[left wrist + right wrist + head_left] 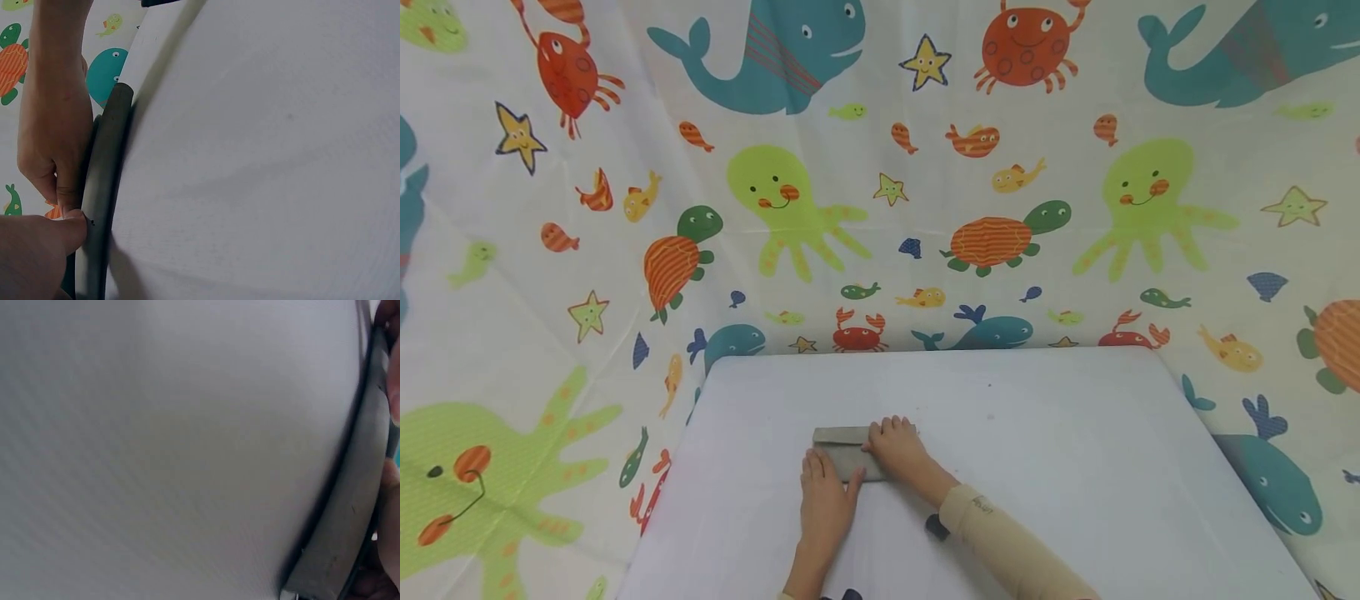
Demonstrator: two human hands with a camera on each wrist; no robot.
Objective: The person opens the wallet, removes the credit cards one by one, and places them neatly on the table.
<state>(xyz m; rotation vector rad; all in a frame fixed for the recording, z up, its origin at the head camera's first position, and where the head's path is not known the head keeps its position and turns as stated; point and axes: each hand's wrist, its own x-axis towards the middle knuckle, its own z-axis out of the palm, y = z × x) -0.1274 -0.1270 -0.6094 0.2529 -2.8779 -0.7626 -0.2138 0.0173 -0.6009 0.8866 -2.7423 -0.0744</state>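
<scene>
A flat, rectangular grey-green case [847,461] with a narrow folded flap [837,435] along its far side lies on the white table. My left hand [827,510] rests at its left end, fingers straight and thumb against the near edge. Over the right end, my right hand [899,450] holds the flap with curled fingers, covering that part. Seen from the side in the left wrist view, the case [103,187] is a long dark strip with the left thumb [74,232] touching it. Its curved edge [347,519] also shows in the right wrist view.
The white table [1060,467] spreads around the case on all sides. Behind it hangs a curtain [917,108] printed with sea animals. A small black object [937,527] sits beside the right sleeve [1000,537].
</scene>
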